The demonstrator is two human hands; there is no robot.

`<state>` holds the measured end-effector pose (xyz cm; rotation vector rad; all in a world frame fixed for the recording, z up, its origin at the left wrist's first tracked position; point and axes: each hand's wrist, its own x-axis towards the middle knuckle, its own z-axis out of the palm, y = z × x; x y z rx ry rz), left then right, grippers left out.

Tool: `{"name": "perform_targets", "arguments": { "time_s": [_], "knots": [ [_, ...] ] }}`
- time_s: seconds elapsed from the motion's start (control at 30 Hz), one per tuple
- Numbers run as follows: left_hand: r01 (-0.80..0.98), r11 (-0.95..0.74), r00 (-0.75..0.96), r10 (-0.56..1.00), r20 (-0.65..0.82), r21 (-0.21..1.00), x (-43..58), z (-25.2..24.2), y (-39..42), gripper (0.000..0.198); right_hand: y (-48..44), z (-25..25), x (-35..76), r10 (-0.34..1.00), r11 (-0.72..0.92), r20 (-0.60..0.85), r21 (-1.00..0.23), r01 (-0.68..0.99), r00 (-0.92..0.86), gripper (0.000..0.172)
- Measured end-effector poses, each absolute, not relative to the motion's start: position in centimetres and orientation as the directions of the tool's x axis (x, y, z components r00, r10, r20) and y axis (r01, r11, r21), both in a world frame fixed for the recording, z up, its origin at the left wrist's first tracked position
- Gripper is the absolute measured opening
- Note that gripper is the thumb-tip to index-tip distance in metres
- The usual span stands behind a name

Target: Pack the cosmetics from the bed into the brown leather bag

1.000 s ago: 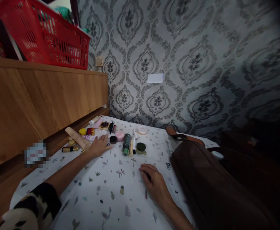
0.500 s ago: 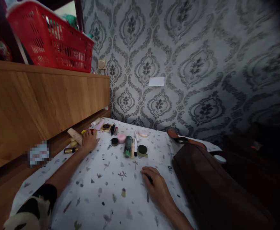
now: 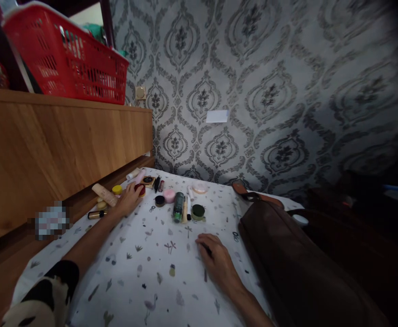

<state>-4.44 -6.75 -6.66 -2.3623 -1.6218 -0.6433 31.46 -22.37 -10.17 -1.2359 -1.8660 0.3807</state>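
Red with a gold band, the small jar (image 3: 140, 190) sat on the white patterned cloth (image 3: 151, 268), just on the near side of a square compact (image 3: 147, 180). The left hand (image 3: 129, 200) reached it from the left, palm down, its fingers bent over the jar's left side and hiding part of it; whether they were clamped on it or merely touching, I could not tell. To that hand's left lay a yellow pot (image 3: 117, 189), a beige tube (image 3: 104, 195) and a dark bottle (image 3: 96, 214).

The jar looked light yet stiff, with hard walls that would hardly give under a squeeze. Its surface seemed smooth, so it might have been slippery, and, if glass, fragile when dropped. The surest hold looked to be around its sides, thumb opposite fingers, rather than by the top alone, where a loose lid could turn.

The right hand (image 3: 215, 254) rested on the cloth between the green pot (image 3: 198, 212) and the brown bag (image 3: 287, 254), fingers together and loosely curled; whether anything lay inside them was hidden.
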Motion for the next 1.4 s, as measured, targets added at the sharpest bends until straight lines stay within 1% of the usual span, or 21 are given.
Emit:
{"name": "perform_targets", "arguments": {
  "time_s": [0.13, 0.23, 0.33, 0.47, 0.63, 0.77, 0.83, 0.93, 1.1, 1.17, 1.27, 1.4],
  "knots": [
    [0.894, -0.432, 0.332, 0.819, 0.467, 0.122, -4.8, -6.2, -6.8, 0.042, -22.4, -10.2, 31.3, 0.864, 0.467, 0.479, -0.645, 0.605, -0.156, 0.025],
    [0.862, -0.491, 0.375, 0.785, 0.493, 0.126, -4.7, -5.3, -7.6, 0.042, -22.3, -10.4, 31.3, 0.858, 0.474, 0.49, -0.645, 0.6, -0.151, 0.026],
    [0.854, -0.505, 0.38, 0.768, 0.516, 0.123, -4.2, -4.5, -8.4, 0.042, -22.3, -10.4, 31.3, 0.863, 0.47, 0.481, -0.647, 0.6, -0.156, 0.025],
    [0.884, -0.455, 0.343, 0.788, 0.511, 0.108, -2.7, -4.4, -8.8, 0.037, -22.4, -10.2, 31.3, 0.863, 0.471, 0.479, -0.648, 0.598, -0.161, 0.025],
    [0.929, -0.361, 0.292, 0.847, 0.444, 0.078, -1.0, -5.4, -9.6, 0.045, -22.4, -10.1, 31.4, 0.866, 0.468, 0.47, -0.639, 0.611, -0.172, 0.024],
    [0.957, -0.282, 0.231, 0.881, 0.413, 0.069, -0.9, -4.7, -10.9, 0.04, -22.3, -10.2, 31.5, 0.866, 0.468, 0.464, -0.625, 0.624, -0.185, 0.025],
    [0.961, -0.27, 0.222, 0.888, 0.403, 0.064, -1.0, -4.2, -11.4, 0.039, -22.3, -10.2, 31.5, 0.866, 0.47, 0.462, -0.617, 0.632, -0.193, 0.026],
    [0.952, -0.299, 0.25, 0.885, 0.392, 0.068, -0.7, -4.2, -12.3, 0.037, -22.3, -10.1, 31.5, 0.864, 0.472, 0.463, -0.613, 0.634, -0.196, 0.025],
    [0.914, -0.376, 0.304, 0.885, 0.352, 0.155, 0.5, -6.3, -14.0, 0.039, -22.4, -10.1, 31.4, 0.865, 0.473, 0.464, -0.62, 0.626, -0.193, 0.024],
    [0.889, -0.414, 0.334, 0.879, 0.341, 0.196, 1.0, -7.1, -14.4, 0.046, -22.4, -10.2, 31.3, 0.861, 0.479, 0.468, -0.618, 0.623, -0.198, 0.024],
    [0.85, -0.465, 0.373, 0.863, 0.342, 0.246, 1.9, -7.6, -14.2, 0.061, -22.5, -10.1, 31.3, 0.858, 0.484, 0.473, -0.618, 0.619, -0.2, 0.023],
    [0.792, -0.532, 0.42, 0.831, 0.364, 0.3, 3.3, -7.7, -13.3, 0.065, -22.6, -9.9, 31.3, 0.862, 0.481, 0.465, -0.625, 0.616, -0.202, 0.021]
  ]
}}
